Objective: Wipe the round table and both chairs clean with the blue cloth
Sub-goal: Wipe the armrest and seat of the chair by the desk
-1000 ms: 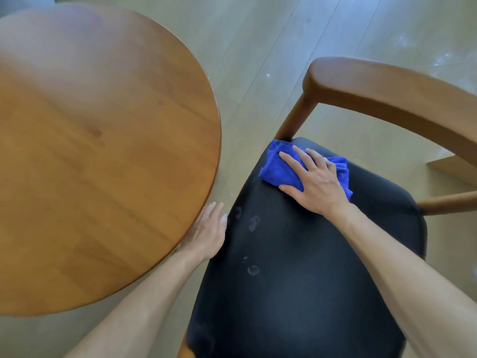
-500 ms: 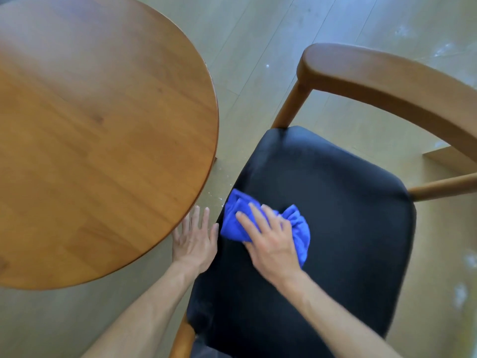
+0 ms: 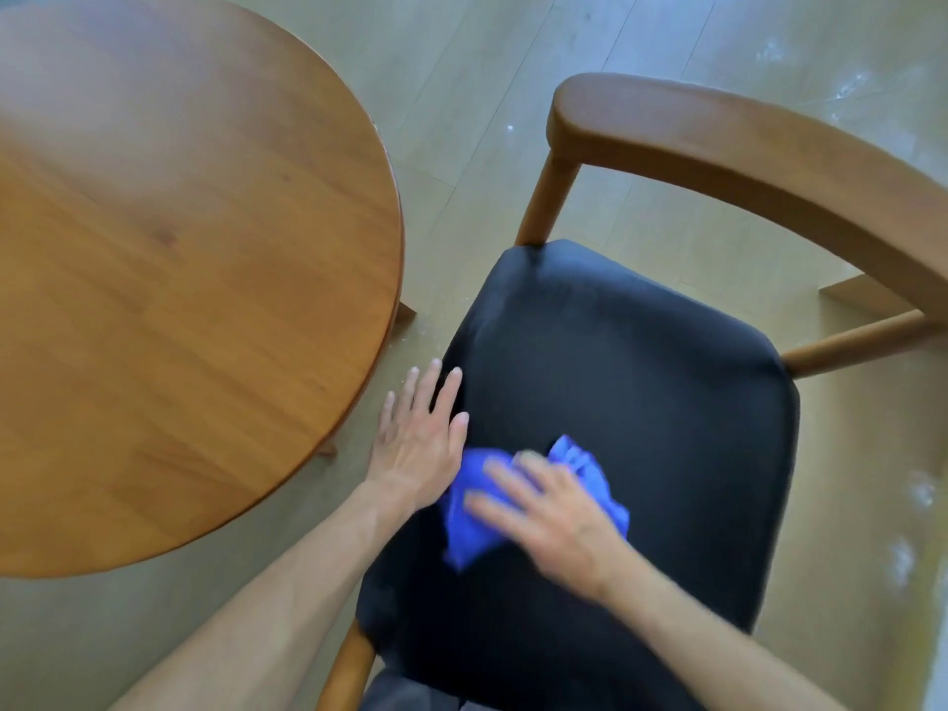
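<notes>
A wooden chair (image 3: 744, 141) with a black padded seat (image 3: 641, 382) stands right of the round wooden table (image 3: 179, 259). My right hand (image 3: 554, 515), blurred by motion, presses the crumpled blue cloth (image 3: 467, 531) onto the seat's near left part. My left hand (image 3: 420, 438) lies flat with fingers spread at the seat's left edge, just touching the cloth. Only one chair is in view.
Pale wood-look floor (image 3: 487, 69) surrounds the furniture, with white dusty marks at the upper right and along the right edge. A narrow gap of floor separates table and chair. The chair's curved backrest arcs over the far right.
My right hand has dragged the cloth from the seat's far left corner toward me along the seat's left side. The wet spots seen earlier on the seat are gone. My left hand moved onto the seat edge.
</notes>
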Available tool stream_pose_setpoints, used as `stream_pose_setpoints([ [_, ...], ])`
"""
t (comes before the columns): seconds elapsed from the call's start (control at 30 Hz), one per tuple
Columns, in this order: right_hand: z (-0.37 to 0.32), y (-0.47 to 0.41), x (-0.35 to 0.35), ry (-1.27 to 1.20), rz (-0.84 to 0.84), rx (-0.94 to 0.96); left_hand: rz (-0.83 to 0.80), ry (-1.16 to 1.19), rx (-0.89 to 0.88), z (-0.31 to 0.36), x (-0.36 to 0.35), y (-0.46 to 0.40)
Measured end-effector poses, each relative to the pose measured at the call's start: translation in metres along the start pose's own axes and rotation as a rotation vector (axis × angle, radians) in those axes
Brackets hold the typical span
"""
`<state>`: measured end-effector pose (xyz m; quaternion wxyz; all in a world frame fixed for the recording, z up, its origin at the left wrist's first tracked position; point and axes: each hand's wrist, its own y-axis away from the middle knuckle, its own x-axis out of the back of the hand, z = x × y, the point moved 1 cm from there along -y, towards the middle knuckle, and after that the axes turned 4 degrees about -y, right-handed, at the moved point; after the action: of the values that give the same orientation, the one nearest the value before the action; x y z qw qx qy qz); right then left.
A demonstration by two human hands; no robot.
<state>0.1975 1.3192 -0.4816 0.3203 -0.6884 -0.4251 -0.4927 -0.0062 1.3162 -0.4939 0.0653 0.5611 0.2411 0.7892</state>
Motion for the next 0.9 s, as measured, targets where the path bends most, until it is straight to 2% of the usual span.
stream_pose_setpoints([
  [0.03,0.019,-0.017,0.005,0.006,0.079,-0.259,0.040,0.029,-0.019,0.007,0.003,0.001],
  [0.07,0.036,-0.032,0.013,-0.004,0.074,-0.527,0.085,0.053,-0.032,0.013,0.006,0.003],
  [0.1,0.042,-0.041,0.017,-0.005,0.059,-0.664,0.130,0.066,-0.037,0.020,0.010,0.005],
  [0.13,0.043,-0.044,0.019,-0.086,-0.008,-0.729,0.175,0.067,-0.032,0.027,0.013,0.009],
  [0.2,0.054,-0.036,0.023,-0.325,-0.041,-0.724,0.261,0.045,0.003,0.045,0.016,0.019],
  [0.27,0.076,-0.011,0.034,-0.529,0.046,-0.782,0.278,0.053,0.036,0.065,0.013,0.030],
  [0.33,0.101,0.030,0.039,-0.378,0.198,-0.959,0.195,0.110,0.085,0.090,0.006,0.035],
  [0.4,0.114,0.065,0.032,-0.161,0.169,-1.173,0.083,0.210,0.202,0.117,-0.005,0.029],
  [0.5,0.112,0.083,0.002,-0.030,0.054,-1.209,0.020,0.319,0.364,0.157,-0.015,0.003],
  [0.57,0.110,0.084,-0.012,0.003,0.025,-1.202,0.055,0.353,0.360,0.169,-0.014,-0.009],
  [0.6,0.111,0.085,-0.016,0.019,0.038,-1.206,0.091,0.354,0.304,0.169,-0.013,-0.013],
  [0.73,0.115,0.089,-0.026,0.059,0.091,-1.198,0.212,0.230,-0.125,0.143,0.005,-0.049],
  [0.83,0.116,0.090,-0.030,0.073,0.125,-1.188,0.193,0.109,-0.168,0.131,0.022,-0.091],
  [0.9,0.117,0.090,-0.031,0.084,0.149,-1.176,0.179,-0.052,-0.169,0.134,0.017,-0.093],
])
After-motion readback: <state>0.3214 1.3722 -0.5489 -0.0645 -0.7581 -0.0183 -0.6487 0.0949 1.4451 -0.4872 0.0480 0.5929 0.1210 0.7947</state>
